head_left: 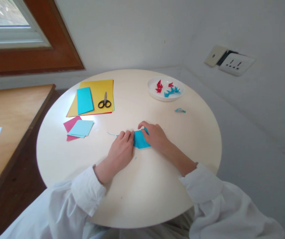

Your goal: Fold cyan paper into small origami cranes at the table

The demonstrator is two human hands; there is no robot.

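Note:
A small piece of blue paper [141,140] lies on the table in front of me, between my hands. My left hand [122,146] is closed, its curled fingers pressing on the paper's left side and hiding that end. At the right edge, my right hand [156,135] pinches the paper between thumb and fingers. A thin blue paper strip [111,134] sticks out just left of my left hand. Tiny blue scraps [135,158] lie close below the paper.
On the round white table [142,199] are yellow sheets [96,88] bearing a blue paper [85,100] and black-handled scissors [105,101]. Pale blue squares [82,128] overlap pink ones [72,123]. A white plate [154,95] holds red and blue folded paper pieces; a blue strip [180,110] lies nearby.

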